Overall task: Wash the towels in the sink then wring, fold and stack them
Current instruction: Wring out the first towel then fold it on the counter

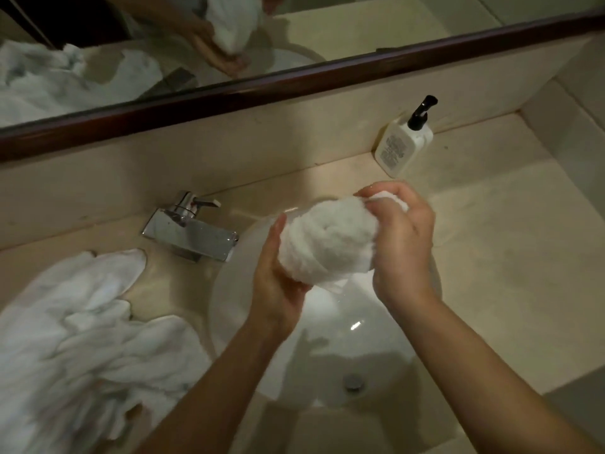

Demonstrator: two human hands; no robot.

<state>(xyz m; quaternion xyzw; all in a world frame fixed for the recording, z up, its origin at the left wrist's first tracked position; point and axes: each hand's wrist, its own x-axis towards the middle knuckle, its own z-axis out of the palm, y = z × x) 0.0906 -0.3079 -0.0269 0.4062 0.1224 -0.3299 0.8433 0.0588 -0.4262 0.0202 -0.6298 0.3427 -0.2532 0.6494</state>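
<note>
A white towel (pixel 327 244) is held bunched into a thick roll above the basin of the sink (pixel 327 339), between both hands. The left hand (pixel 278 283) is wrapped round its lower end, and the right hand (pixel 402 244) is closed round its upper end, with a corner of cloth pinched at the fingertips. The roll looks twisted, so wringing is judged to be the step in hand.

The cloth is soft terry and is probably wet, though no drips can be made out in this dim view. If soaked, it would be heavy for its bulk, limp and yielding, not fragile and hardly slippery. It is best taken at the two ends of the roll, so that opposite twists can be applied and water shed into the basin.

A heap of further white towels (pixel 82 339) lies crumpled on the worktop (pixel 507 257) left of the sink, beside the tap (pixel 193 224).
</note>
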